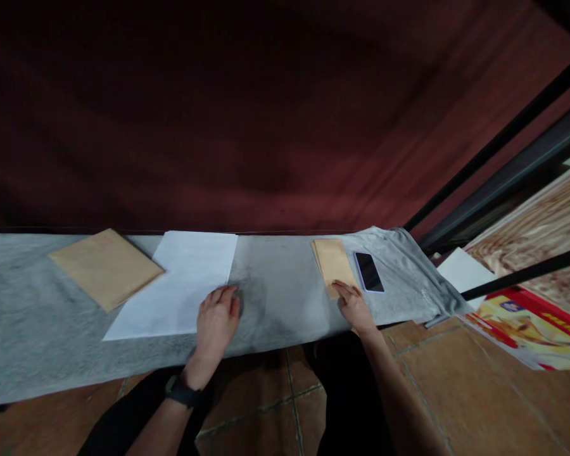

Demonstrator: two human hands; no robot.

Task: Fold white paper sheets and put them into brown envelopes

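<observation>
My left hand lies flat with fingers stretched out on the right edge of a white sheet of paper, on a grey cloth-covered surface. A black watch is on that wrist. My right hand rests with fingers extended on the near end of a small stack of brown envelopes. A dark phone lies just to the right of that stack.
A larger brown envelope lies at the left, partly under the white sheet. A dark red curtain hangs behind. Brown floor tiles are below. A red and yellow printed poster and white paper lie right, beside black bars.
</observation>
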